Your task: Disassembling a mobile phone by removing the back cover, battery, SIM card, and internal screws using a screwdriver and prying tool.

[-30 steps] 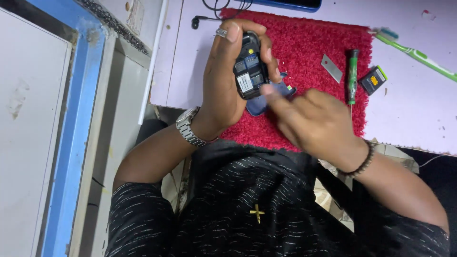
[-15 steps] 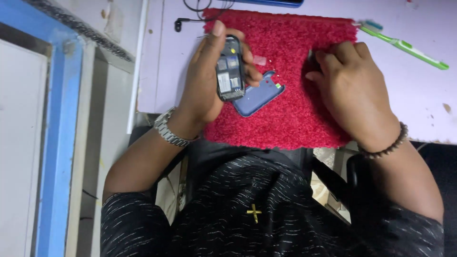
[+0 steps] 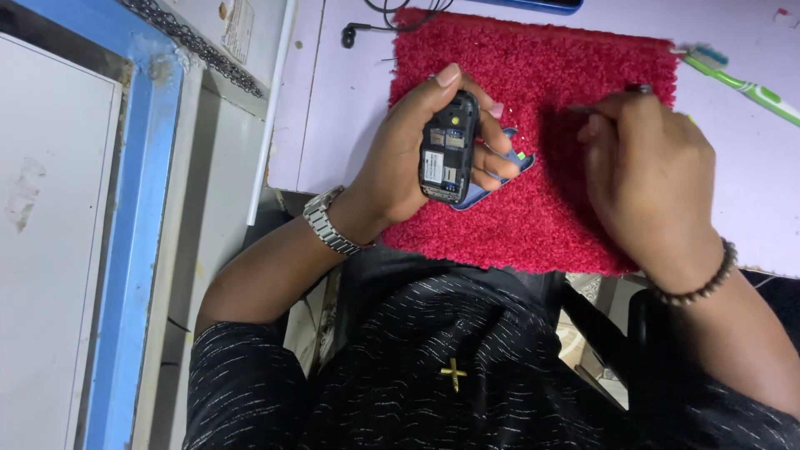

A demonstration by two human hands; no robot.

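Right hand (image 3: 646,175) has lifted, pinching a thin tool (image 3: 604,100); left hand (image 3: 408,158) grasps opened phone (image 3: 448,148).

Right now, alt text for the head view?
The left hand holds a small black phone with its back cover off, above a red fuzzy mat on a pale desk. The right hand grips a thin tool over the mat; a blue cover lies under the phone, a green toothbrush at far right.
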